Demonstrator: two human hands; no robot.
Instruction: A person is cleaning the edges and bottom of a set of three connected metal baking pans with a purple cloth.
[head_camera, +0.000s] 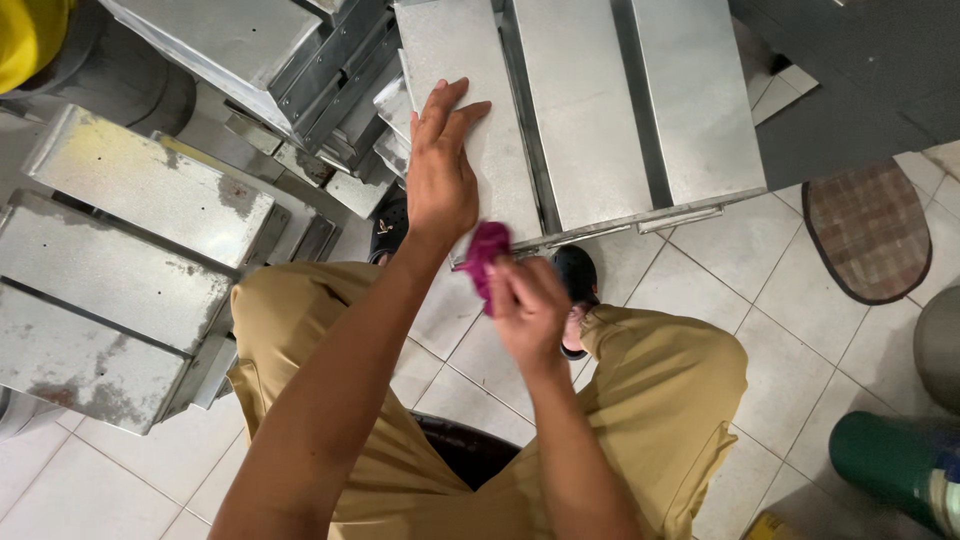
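Two hands working left to right: left hand (440, 180) lying flat, fingers spread, steadying a stiff, likely heavy and sharp-edged metal panel (480, 110), right hand (530, 310) pinching a soft, light magenta cloth (487, 252) bunched at the panel's near edge, above the tiled floor (760, 300).

A small sheet-metal workshop is suggested: folded galvanised steel box sections (580, 110) are laid in rows and stacked in piles (120, 290) over a white tiled floor (780, 330), with a green cylinder (885, 465) nearby.
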